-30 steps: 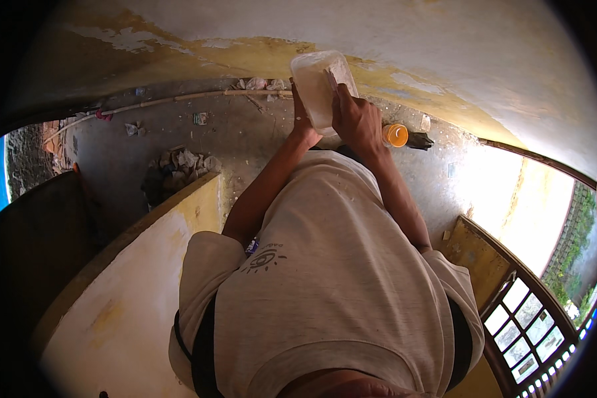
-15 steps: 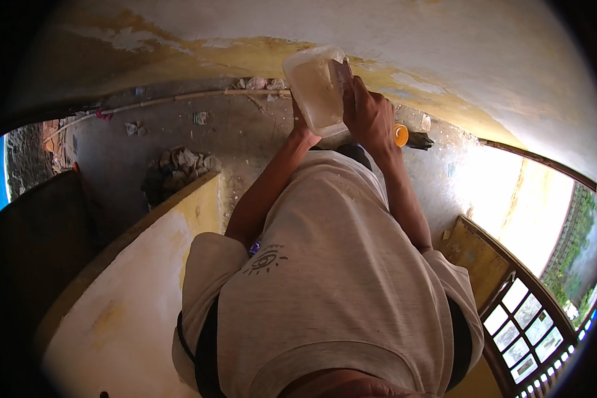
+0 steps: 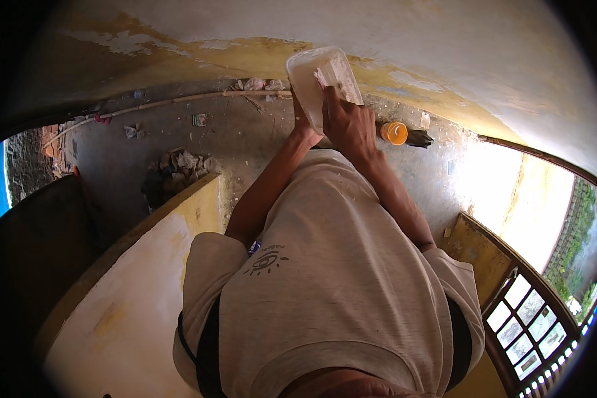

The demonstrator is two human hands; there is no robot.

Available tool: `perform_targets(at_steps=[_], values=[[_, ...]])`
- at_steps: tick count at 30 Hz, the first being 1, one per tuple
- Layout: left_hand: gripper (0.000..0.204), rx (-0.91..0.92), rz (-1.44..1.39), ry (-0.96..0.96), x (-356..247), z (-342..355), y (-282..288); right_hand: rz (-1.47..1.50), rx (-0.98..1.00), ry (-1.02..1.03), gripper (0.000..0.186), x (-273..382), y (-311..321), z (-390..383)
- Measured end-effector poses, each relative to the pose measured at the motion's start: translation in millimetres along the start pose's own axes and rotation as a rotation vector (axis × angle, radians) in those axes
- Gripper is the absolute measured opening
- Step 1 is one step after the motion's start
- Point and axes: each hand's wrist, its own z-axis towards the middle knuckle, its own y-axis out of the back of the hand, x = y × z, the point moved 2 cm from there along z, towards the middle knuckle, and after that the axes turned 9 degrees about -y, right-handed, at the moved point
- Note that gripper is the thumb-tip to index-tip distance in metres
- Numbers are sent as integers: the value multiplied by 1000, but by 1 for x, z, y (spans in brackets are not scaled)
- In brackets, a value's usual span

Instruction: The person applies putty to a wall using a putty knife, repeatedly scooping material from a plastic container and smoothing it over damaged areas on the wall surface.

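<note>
Tub (image 3: 304, 74) is grasped along its left side by the left hand (image 3: 302, 119), likely to steady it against the flat tool (image 3: 320, 78) the right hand (image 3: 349, 125) grips.

Beige tee (image 3: 338, 272), short sleeves (image 3: 209, 265) — dark eye print (image 3: 266, 263) with little rays, down and left of the collar (image 3: 338, 351). Black strips (image 3: 208, 351) both sides of the collar — thin black cord (image 3: 182, 338) farther left of it.
</note>
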Motion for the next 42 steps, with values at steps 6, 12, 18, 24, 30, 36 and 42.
perform_targets(at_steps=[6, 12, 18, 24, 30, 36, 42], values=[[61, 15, -50, 25, -3, -3, 8, 34, 108, -149, 13, -12, 23, 13], [69, 47, -50, 68, -11, -10, -12, 102, 57, -145, 15, -32, 28, 24], [72, -27, 25, 73, -11, -6, -17, 181, 43, -115, 14, -38, 20, 22], [71, -90, 52, 50, -9, -6, -14, 87, 62, -89, 11, -21, 13, 15], [63, -6, -37, 34, 0, 1, 5, 86, 77, -21, 11, -6, 7, 10], [64, 2, 56, 2, -13, -3, -31, 96, 5, -121, 14, -13, 39, 30], [65, -5, 63, 104, -5, -1, -5, 33, 186, -103, 22, -26, 20, 30]])
